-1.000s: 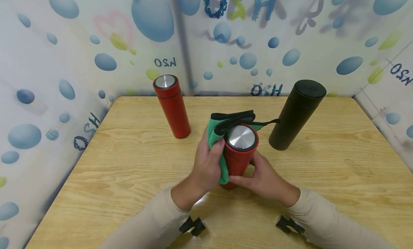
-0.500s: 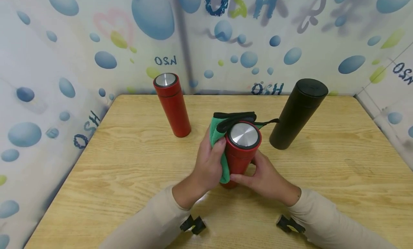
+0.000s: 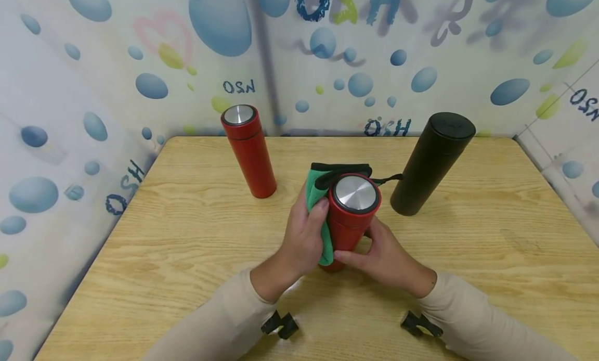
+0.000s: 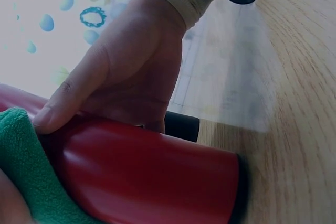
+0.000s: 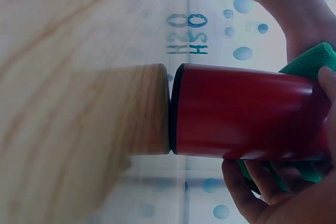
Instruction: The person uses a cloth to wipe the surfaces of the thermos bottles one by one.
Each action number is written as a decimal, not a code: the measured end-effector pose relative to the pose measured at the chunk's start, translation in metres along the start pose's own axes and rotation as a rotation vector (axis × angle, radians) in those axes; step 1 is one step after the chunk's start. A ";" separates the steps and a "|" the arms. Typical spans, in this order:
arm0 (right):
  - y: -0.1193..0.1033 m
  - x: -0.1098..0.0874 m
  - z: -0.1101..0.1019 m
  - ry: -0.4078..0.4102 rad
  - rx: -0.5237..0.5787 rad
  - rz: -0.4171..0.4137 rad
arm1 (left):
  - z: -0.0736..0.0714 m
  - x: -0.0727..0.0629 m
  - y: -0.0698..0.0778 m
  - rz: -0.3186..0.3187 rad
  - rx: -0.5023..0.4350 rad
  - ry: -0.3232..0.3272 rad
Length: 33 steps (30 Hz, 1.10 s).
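Note:
A red thermos [image 3: 348, 231] with a black-rimmed silver lid top stands between both hands, its dark base right at the tabletop in the right wrist view. My left hand [image 3: 304, 236] grips a folded green cloth [image 3: 326, 244] with black edging against the thermos's left side, thumb close under the lid. Part of the cloth stands up behind the lid, and a thin black strip of it points right. Lower on the body, my right hand [image 3: 381, 254] holds the thermos, its thumb [image 4: 55, 114] beside the cloth. Its other fingers [image 5: 239, 187] curl around the far side.
Another red thermos [image 3: 252, 155] stands at the back left of the wooden table [image 3: 187, 236]. At the back right stands a taller, wider black thermos [image 3: 432, 166]. A patterned backdrop [image 3: 290, 54] rises behind the table and along its sides.
The held thermos's top and the cloth have shifted slightly to the right. Both hands keep their hold, and the two other thermoses stay in place.

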State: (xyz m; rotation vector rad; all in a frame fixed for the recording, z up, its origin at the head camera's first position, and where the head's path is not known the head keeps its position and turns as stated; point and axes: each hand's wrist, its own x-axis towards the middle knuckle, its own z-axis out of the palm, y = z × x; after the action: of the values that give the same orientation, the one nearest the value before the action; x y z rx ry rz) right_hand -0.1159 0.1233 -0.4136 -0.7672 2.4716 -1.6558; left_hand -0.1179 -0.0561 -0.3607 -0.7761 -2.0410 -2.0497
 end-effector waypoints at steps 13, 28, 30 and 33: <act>-0.001 0.000 0.000 0.001 -0.005 0.010 | 0.000 0.001 -0.001 0.007 0.008 -0.002; -0.001 0.001 0.002 -0.026 0.021 -0.025 | -0.003 0.000 0.006 0.003 -0.019 0.077; -0.002 0.001 0.002 -0.031 0.028 -0.028 | -0.004 0.001 0.007 0.032 -0.032 0.079; -0.003 0.001 0.002 -0.031 0.031 -0.027 | -0.005 0.001 0.010 0.070 -0.057 0.077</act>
State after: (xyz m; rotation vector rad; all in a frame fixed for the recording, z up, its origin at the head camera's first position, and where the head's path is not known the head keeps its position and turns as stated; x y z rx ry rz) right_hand -0.1153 0.1204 -0.4119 -0.8204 2.4193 -1.6741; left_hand -0.1159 -0.0614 -0.3508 -0.7544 -1.8954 -2.0733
